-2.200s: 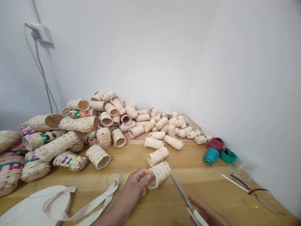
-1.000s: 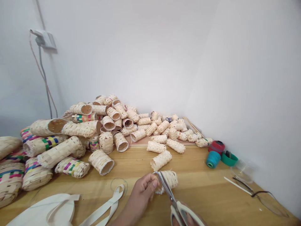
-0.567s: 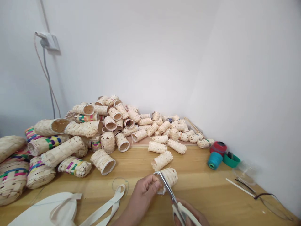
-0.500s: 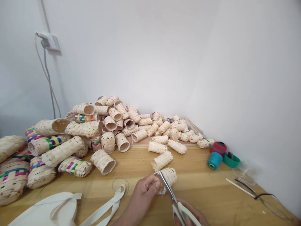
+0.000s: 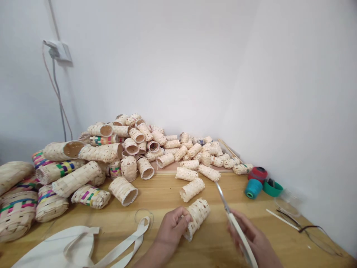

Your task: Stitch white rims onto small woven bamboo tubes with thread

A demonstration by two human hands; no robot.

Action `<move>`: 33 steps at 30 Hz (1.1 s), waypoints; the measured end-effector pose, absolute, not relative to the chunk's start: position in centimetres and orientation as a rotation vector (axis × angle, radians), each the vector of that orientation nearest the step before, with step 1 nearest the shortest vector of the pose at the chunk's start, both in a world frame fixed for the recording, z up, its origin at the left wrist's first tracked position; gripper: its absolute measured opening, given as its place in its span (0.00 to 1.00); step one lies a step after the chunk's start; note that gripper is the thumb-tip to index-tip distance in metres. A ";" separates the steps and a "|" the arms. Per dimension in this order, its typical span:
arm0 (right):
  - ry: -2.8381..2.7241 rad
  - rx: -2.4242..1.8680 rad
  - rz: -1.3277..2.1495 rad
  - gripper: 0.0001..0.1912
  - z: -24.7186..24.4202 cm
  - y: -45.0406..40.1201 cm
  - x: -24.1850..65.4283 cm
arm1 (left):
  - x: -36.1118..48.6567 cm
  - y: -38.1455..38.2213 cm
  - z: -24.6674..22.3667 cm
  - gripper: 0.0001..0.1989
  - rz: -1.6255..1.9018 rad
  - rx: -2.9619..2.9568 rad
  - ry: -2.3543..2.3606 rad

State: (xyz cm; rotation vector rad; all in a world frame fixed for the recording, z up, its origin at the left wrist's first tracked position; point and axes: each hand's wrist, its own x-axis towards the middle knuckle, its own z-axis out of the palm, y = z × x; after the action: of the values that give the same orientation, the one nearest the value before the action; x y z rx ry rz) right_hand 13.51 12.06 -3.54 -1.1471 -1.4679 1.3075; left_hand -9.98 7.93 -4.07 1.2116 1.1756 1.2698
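My left hand [image 5: 173,230] pinches the near rim of a small woven basket tube [image 5: 198,216] in pale strips, which lies tilted just above or on the wooden table; I cannot tell which. To its right, my right hand [image 5: 251,238] grips white-handled scissors [image 5: 232,217]. Their metal blades look closed, point away from me and stand apart from the tube. Two more small woven tubes, a nearer one [image 5: 192,189] and a farther one [image 5: 186,174], lie just beyond the held one.
A large heap of woven tubes [image 5: 122,152] fills the left and back. Blue thread [image 5: 253,188], red thread [image 5: 258,174], a green tape roll [image 5: 272,188] and eyeglasses [image 5: 306,227] lie right. White fabric [image 5: 58,245] and a pale strap [image 5: 134,238] lie front left.
The scissors have moved away from the tube's rim to the right, in my right hand. My left hand still holds the tube, now turned a little.
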 end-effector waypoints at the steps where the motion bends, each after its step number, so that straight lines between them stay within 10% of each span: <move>1: -1.584 -1.285 1.072 0.25 -3.3 13.1 14.9 | -9.9 7.9 -4.0 0.18 1.268 1.208 1.175; 17: -2.550 -0.906 -0.543 0.25 -5.5 18.6 17.2 | -9.5 7.5 -4.7 0.15 1.320 1.257 1.249; 21: -2.584 -0.537 -0.647 0.37 -7.0 19.1 10.9 | -9.2 7.5 -4.7 0.16 1.360 1.233 1.185; 33: -2.547 -0.619 -0.432 0.19 -2.9 21.2 11.3 | -7.1 8.7 -8.3 0.15 1.301 1.349 1.384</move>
State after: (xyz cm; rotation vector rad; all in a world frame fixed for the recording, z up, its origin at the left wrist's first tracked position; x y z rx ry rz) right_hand 11.32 21.16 -2.90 -0.6189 -2.5475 -0.4322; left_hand -7.10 8.71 -8.29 1.3495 1.3837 1.3013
